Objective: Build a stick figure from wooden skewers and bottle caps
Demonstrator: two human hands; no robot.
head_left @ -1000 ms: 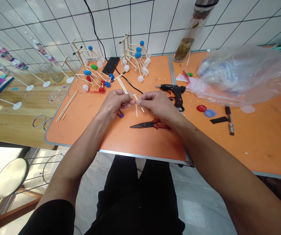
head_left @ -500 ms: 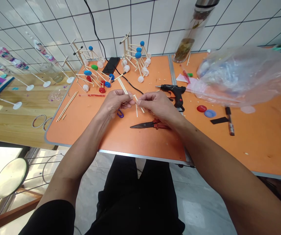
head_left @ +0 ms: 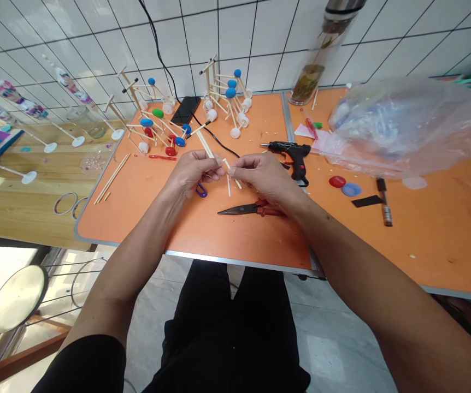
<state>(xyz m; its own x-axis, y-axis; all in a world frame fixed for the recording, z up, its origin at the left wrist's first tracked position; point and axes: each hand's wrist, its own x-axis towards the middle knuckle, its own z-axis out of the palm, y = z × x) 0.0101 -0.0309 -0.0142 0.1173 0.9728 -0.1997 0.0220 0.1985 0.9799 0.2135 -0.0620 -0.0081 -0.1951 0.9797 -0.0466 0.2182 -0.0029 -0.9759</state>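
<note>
My left hand (head_left: 200, 168) pinches pale wooden sticks (head_left: 205, 143) that slant up and away from its fingers toward the back of the table. Close beside it, my right hand (head_left: 259, 173) pinches a short wooden stick (head_left: 227, 164) between thumb and forefinger. Another stick end points down below the fingertips; which hand bears it I cannot tell. The fingertips of both hands nearly meet. Below my right hand lie red-handled pliers (head_left: 247, 209), their jaws pointing left. A purple clip-like piece (head_left: 201, 190) rests under my left hand.
Stick models with coloured caps (head_left: 230, 93) stand at the back beside a black phone (head_left: 185, 111). A black glue gun (head_left: 293, 155) lies right of my hands. Further right are a plastic bag (head_left: 407, 128) and a marker (head_left: 386, 210). Loose sticks (head_left: 112, 177) lie left.
Hardly anything differs. Both hands keep the same grip on the sticks, and the view has shifted very slightly.
</note>
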